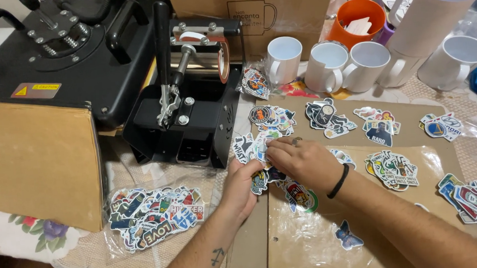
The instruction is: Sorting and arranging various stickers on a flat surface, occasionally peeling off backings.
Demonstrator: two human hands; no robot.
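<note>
1. Seen from a head camera looking down, two bare hands meet over a counter (18, 236) covered with a pale floral cloth and brown card sheets.
2. The right hand (301, 160), with a ring on one finger and a black band at the wrist, lies palm down, its fingertips pinching at a small pile of colourful stickers (261, 143) just in front of a black mug press.
3. The left hand (242, 189) comes in from below, a small tattoo on the forearm; its fingers curl around a few stickers, though the right hand hides the exact grip, so it looks closed on them rather than clearly so.
4. The mug press (187, 115) stands just behind the hands, with a long lever and a round metal cylinder.
5. To its left sits a larger black heat press (73, 56) with a tan pad in front.
6. A heap of loose stickers (155, 216) lies at the lower left (inside a clear bag, it seems).
7. More sticker piles (389, 169) are laid apart across a brown card sheet (311, 240) to the right.
8. Along the back stand several white mugs (328, 68), an orange cup (355, 19) and a cardboard box (275, 5).
</note>
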